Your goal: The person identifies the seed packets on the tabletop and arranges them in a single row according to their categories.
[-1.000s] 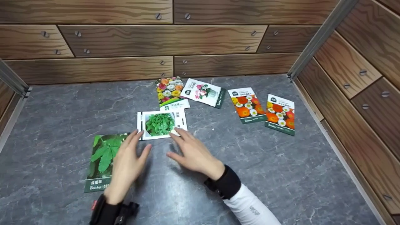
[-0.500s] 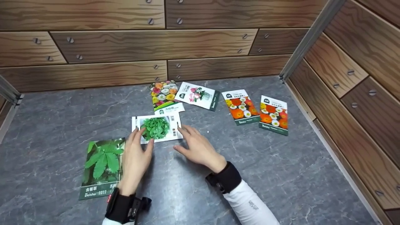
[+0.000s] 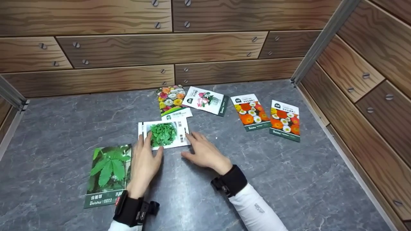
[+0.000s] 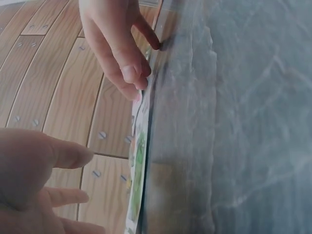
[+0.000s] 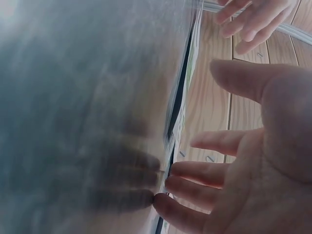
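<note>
A white seed packet with a green leafy plant picture (image 3: 163, 134) lies sideways on the grey marbled surface in the head view. My left hand (image 3: 145, 165) has its fingers extended, with the fingertips over the packet's left end. At the right end, the fingertips of my right hand (image 3: 205, 150) are touching or close to the edge, thumb spread apart. In the right wrist view, that hand's fingers (image 5: 200, 190) reach down beside the packets and grip nothing. A larger green seed packet with a fern-like leaf (image 3: 109, 170) lies left of my left hand, which overlaps its right edge.
Behind the leafy packet lie a mixed-flower packet (image 3: 171, 101) and a white pink-flower packet (image 3: 207, 100), overlapping. Two orange-flower packets (image 3: 252, 114) lie to the right. Wood-patterned walls (image 3: 128, 49) bound the surface at the back and sides.
My right hand has shifted right, uncovering the leafy packet's right end. My left hand has moved right, showing more of the large green packet. The head view has tilted slightly.
</note>
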`<state>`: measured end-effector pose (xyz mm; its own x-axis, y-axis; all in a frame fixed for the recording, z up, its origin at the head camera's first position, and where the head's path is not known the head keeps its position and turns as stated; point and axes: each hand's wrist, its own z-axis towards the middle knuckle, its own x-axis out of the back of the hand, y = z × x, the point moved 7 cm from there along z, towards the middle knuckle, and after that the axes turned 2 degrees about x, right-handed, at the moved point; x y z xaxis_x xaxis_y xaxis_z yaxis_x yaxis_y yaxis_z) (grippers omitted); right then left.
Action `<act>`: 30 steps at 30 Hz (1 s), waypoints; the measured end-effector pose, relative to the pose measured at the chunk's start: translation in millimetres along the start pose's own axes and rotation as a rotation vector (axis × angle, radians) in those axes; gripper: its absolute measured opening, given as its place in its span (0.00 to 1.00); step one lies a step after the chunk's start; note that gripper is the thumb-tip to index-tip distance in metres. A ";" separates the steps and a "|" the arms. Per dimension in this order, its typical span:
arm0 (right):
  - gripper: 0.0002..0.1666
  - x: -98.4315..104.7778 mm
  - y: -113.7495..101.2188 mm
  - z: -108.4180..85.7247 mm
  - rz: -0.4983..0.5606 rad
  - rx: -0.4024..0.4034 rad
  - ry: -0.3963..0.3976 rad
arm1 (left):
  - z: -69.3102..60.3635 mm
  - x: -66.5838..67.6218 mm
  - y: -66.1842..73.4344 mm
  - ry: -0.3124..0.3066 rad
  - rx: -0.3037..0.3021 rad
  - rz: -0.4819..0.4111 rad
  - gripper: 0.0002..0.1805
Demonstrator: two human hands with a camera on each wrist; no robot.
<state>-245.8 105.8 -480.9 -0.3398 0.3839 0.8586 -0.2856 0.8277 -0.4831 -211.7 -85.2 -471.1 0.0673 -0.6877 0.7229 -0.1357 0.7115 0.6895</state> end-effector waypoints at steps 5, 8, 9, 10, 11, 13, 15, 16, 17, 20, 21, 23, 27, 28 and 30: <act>0.46 -3.6 -2.6 -2.0 -0.031 -0.001 -0.030 | -2.6 -11.3 1.9 -0.120 -0.014 0.116 0.36; 0.44 -1.3 -5.8 -2.2 -0.018 0.016 0.002 | -3.8 -13.9 3.9 -0.138 -0.044 0.156 0.34; 0.43 0.8 -6.5 -1.9 0.010 0.020 0.026 | -4.2 -14.0 4.2 -0.135 -0.052 0.165 0.33; 0.41 3.4 -7.0 -1.4 0.052 0.024 0.057 | -4.5 -14.0 4.2 -0.130 -0.059 0.170 0.33; 0.39 6.3 -6.8 -0.7 0.108 0.024 0.092 | -4.9 -13.9 4.2 -0.128 -0.065 0.173 0.32; 0.34 12.4 -4.2 1.1 0.248 0.008 0.163 | -5.6 -14.2 4.1 -0.123 -0.077 0.174 0.31; 0.32 17.3 1.1 3.3 0.404 -0.026 0.222 | -6.7 -15.2 4.9 -0.128 -0.088 0.166 0.31; 0.32 18.8 3.8 4.3 0.472 -0.040 0.243 | -7.5 -16.0 5.4 -0.132 -0.093 0.162 0.31; 0.32 19.6 7.0 5.4 0.541 -0.061 0.255 | -8.4 -16.8 6.1 -0.136 -0.099 0.157 0.31; 0.31 21.3 15.5 7.6 0.673 -0.103 0.277 | -11.0 -18.5 8.8 -0.137 -0.119 0.138 0.30; 0.29 21.8 17.7 7.6 0.704 -0.115 0.279 | -11.6 -18.6 9.5 -0.131 -0.126 0.132 0.30; 0.27 23.9 21.8 7.4 0.743 -0.134 0.286 | -12.9 -17.2 11.5 -0.105 -0.142 0.112 0.29; 0.22 32.5 25.8 4.4 0.761 -0.146 0.304 | -14.8 -10.3 14.5 -0.034 -0.170 0.039 0.26; 0.21 35.2 26.2 3.5 0.763 -0.144 0.309 | -15.2 -7.5 15.3 -0.013 -0.176 0.016 0.25; 0.20 40.9 25.7 1.7 0.753 -0.125 0.318 | -16.4 -0.6 16.3 0.041 -0.187 -0.028 0.24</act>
<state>-268.6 142.1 -458.4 -0.1248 0.9359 0.3295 0.0256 0.3351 -0.9418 -197.8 -70.9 -459.6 0.1092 -0.7038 0.7019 0.0526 0.7092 0.7030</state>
